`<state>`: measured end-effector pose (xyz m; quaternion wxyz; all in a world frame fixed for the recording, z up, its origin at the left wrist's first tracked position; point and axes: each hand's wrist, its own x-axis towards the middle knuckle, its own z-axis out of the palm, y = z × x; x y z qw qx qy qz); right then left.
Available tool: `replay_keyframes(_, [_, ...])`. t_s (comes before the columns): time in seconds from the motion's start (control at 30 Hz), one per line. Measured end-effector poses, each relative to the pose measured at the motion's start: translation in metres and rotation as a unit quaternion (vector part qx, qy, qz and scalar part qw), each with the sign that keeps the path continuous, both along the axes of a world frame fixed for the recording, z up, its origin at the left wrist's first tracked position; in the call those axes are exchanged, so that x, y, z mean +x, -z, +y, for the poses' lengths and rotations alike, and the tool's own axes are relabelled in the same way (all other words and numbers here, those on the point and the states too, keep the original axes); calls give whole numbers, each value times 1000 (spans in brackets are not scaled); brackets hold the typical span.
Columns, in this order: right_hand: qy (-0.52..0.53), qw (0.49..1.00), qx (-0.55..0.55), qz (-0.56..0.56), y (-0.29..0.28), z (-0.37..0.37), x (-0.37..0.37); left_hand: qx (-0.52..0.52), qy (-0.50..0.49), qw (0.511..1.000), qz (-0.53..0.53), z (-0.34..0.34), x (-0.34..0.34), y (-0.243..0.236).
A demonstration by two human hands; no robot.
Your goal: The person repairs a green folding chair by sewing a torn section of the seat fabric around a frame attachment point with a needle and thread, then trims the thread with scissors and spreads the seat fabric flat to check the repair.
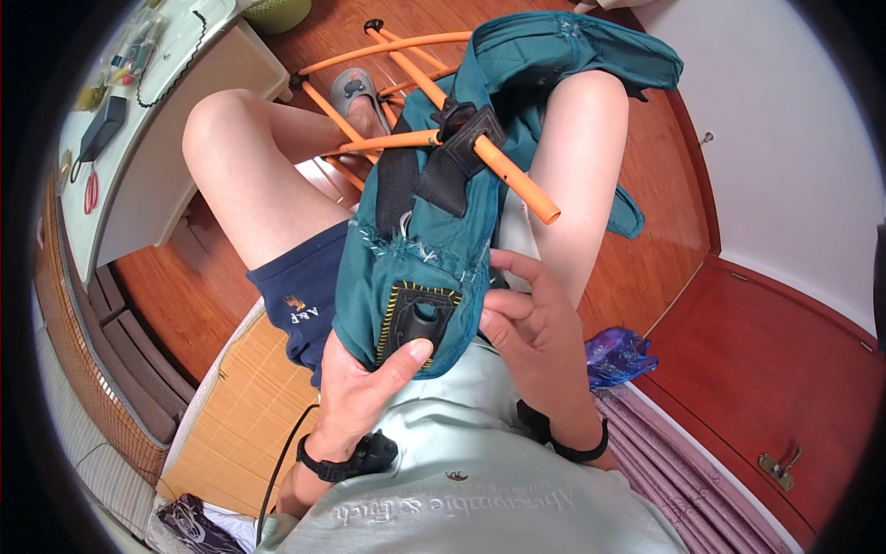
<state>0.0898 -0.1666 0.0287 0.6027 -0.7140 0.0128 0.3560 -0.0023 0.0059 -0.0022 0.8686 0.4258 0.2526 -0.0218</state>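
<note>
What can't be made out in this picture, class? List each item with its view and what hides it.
All in the head view:
- Left grip: most fingers hidden beneath the teal fabric.
- Right grip: whether its fingertips hold anything; too small, partly behind the fabric's edge.
- Right foot: hidden behind the right knee and fabric.
- Green bin: cut off by the top edge.
- Bagged items: too small, blurred.

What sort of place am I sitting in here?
Probably a room in a home, perhaps a bedroom, though I can't be sure. The clues are the white desk with small items on it, the wood-look floor and the bamboo-like mat beneath you.
</note>
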Motion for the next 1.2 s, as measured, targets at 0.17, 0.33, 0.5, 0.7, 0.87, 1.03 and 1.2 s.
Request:
replay_keyframes(0.17, [-24, 943, -129, -305, -6, 2, -4, -1, -20, 1000, 0, -3, 0, 0])
replay_keyframes(0.33, [-120, 871, -135, -456, -24, 14, 6, -3, 11, 1000, -8, 0, 2, -2])
replay_keyframes(0.5, [-131, 861, -150, -469, -10, 14, 6, 14, 16, 1000, -2, 0, 0, 1])
replay_keyframes(0.7, [33, 951, 99, -291, -22, -6, 20, 13, 17, 1000, -4, 1, -2, 4])
replay_keyframes(0.87, [190, 922, 297, -158, -48, -38, 38, -3, 19, 1000, 1, 3, -4, 6])
replay_keyframes(1.03, [238, 904, 325, -140, -65, -106, 62, -104, 13, 994, -18, 10, -8, 7])
replay_keyframes(1.2, [239, 919, 225, -217, -64, -141, 57, -96, 24, 995, -15, 5, -3, 5])
